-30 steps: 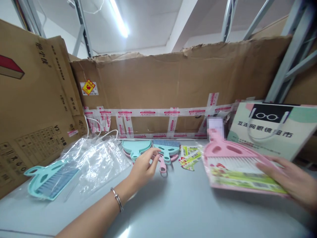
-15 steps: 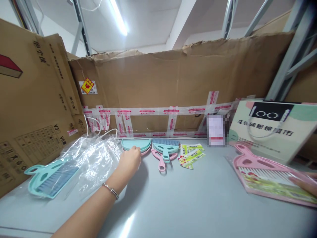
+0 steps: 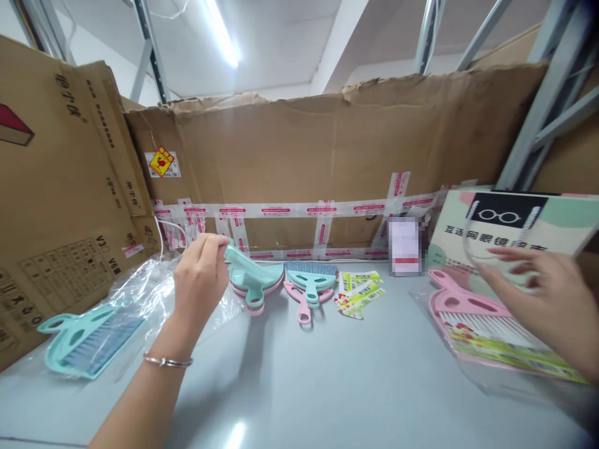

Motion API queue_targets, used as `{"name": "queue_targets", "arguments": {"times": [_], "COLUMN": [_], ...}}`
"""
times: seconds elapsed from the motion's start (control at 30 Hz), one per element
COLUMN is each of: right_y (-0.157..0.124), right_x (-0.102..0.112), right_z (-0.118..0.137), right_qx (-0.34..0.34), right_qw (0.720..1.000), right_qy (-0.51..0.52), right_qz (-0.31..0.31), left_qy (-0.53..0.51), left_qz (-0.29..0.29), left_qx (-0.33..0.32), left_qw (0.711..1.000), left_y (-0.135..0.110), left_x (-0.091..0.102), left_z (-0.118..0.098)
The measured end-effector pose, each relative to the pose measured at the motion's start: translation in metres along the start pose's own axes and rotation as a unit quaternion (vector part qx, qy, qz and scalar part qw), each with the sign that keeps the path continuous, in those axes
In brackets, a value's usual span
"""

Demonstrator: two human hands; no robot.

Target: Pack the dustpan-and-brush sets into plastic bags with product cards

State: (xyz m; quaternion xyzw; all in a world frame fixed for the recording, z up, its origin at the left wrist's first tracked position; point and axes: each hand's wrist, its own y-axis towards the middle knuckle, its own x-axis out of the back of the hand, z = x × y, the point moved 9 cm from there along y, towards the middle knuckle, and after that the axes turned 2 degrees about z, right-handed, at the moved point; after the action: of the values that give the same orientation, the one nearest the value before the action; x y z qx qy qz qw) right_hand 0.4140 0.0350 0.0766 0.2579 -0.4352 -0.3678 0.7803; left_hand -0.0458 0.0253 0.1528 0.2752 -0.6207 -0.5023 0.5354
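Observation:
My left hand [image 3: 201, 277] pinches the rim of a teal dustpan [image 3: 250, 276] and tilts it up off a small stack of pink and teal dustpans at the back of the grey table [image 3: 327, 380]. Beside that stack lie small teal and pink brushes [image 3: 309, 284]. My right hand [image 3: 545, 299] hovers with fingers spread above a pink brush-and-dustpan set [image 3: 486, 324] that lies bagged on the table at the right. It holds nothing.
A teal brush set [image 3: 87, 337] lies at the left beside clear plastic bags [image 3: 140, 293]. Green-yellow labels [image 3: 360, 290] lie mid-table. A paper bag with a glasses logo [image 3: 510, 231] leans at the right. Cardboard walls [image 3: 327, 162] enclose the back and left.
My left hand moved from the brushes to the dustpan stack and lifted the teal dustpan by its edge. My right hand laid the pink set down at the right and rose off it.

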Motion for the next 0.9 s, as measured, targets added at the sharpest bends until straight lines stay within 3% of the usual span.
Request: {"name": "queue_targets", "arguments": {"times": [0.07, 0.13, 0.23, 0.3, 0.37, 0.43, 0.47, 0.53, 0.63, 0.73, 0.83, 0.9], "right_y": [0.002, 0.003, -0.007, -0.025, -0.053, -0.082, -0.093, -0.105, -0.104, -0.103, -0.097, -0.083], "right_x": [-0.019, -0.036, -0.068, -0.093, -0.115, -0.134, -0.143, -0.160, -0.174, -0.179, -0.185, -0.187], "right_z": [0.056, 0.111, 0.172, 0.198, 0.212, 0.212, 0.208, 0.195, 0.175, 0.167, 0.167, 0.159], "right_qx": [0.008, 0.070, 0.143, 0.139, 0.103, 0.044, 0.009, -0.064, -0.133, -0.148, -0.125, -0.096], "right_qw": [0.994, 0.978, 0.927, 0.858, 0.768, 0.697, 0.679, 0.679, 0.728, 0.755, 0.754, 0.779], "right_qy": [0.093, 0.162, 0.237, 0.299, 0.347, 0.369, 0.376, 0.394, 0.420, 0.421, 0.439, 0.447], "right_qz": [0.061, 0.110, 0.253, 0.394, 0.528, 0.614, 0.631, 0.616, 0.526, 0.481, 0.473, 0.429], "left_qy": [-0.159, -0.297, -0.440, -0.500, -0.532, -0.545, -0.547, -0.545, -0.520, -0.503, -0.476, -0.443], "left_qz": [-0.033, -0.035, -0.008, 0.026, 0.061, 0.093, 0.112, 0.161, 0.308, 0.448, 0.477, 0.502], "left_qx": [-0.040, -0.041, -0.023, -0.020, -0.011, 0.012, 0.037, 0.123, 0.265, 0.258, 0.233, 0.223], "left_qw": [0.986, 0.954, 0.898, 0.866, 0.844, 0.833, 0.829, 0.813, 0.752, 0.693, 0.701, 0.708], "left_y": [0.001, 0.001, 0.000, -0.002, -0.005, -0.009, -0.012, -0.020, -0.048, -0.072, -0.077, -0.078], "left_x": [0.010, 0.015, 0.013, 0.007, -0.004, -0.018, -0.028, -0.051, -0.091, -0.114, -0.121, -0.121], "left_z": [-0.001, -0.002, -0.010, -0.020, -0.027, -0.031, -0.030, -0.026, -0.026, -0.046, -0.049, -0.043]}}
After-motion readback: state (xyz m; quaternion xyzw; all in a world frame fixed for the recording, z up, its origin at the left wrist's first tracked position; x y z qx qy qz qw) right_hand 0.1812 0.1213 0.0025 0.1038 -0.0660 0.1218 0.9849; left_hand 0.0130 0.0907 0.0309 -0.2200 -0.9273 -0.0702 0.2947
